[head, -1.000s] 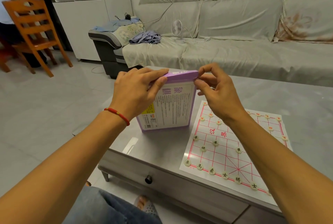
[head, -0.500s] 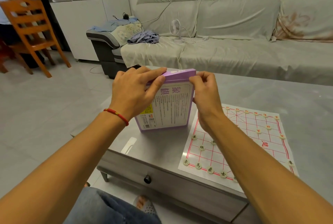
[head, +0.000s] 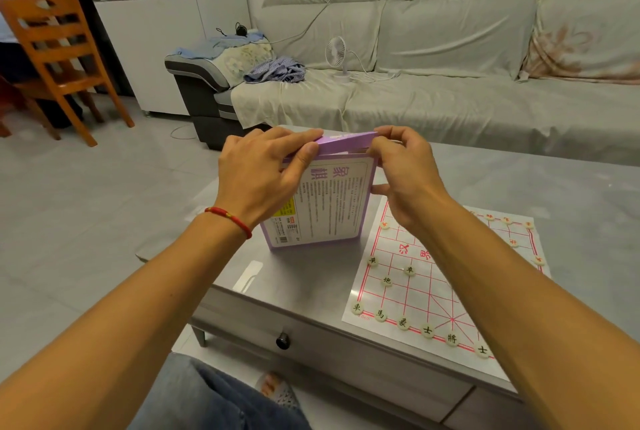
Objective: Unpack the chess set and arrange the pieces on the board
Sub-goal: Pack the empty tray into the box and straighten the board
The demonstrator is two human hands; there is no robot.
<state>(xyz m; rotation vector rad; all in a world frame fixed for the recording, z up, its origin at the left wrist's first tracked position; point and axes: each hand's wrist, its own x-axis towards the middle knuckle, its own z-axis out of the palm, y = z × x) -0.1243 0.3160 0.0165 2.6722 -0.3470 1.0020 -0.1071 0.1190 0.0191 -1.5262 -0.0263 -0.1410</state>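
1. The purple chess box [head: 325,201] is being held upright on the grey table [head: 519,183], its lower edge resting on the tabletop just left of the board sheet [head: 440,277]; its printed white panel is being faced toward the camera.
2. The box's top flap [head: 346,144] is being kept slightly raised, a thin gap showing under it.
3. The box's upper left corner is being gripped by the left hand [head: 266,176], fingers laid over the top edge and the thumb pressed against the front face.
4. The flap's right end is being pinched by the right hand [head: 405,173] between curled fingers and thumb.
5. A red cord bracelet [head: 228,218] is being worn on the left wrist.
6. Round pale chess pieces [head: 408,270] are being shown set out on the red-lined sheet, a row along its near edge and others near the far edge; part of the sheet is being hidden by the right forearm.
7. Beyond the table, a covered sofa [head: 450,93] is being seen with a small white fan [head: 337,55] on it, and an orange wooden chair [head: 59,59] is standing at far left.
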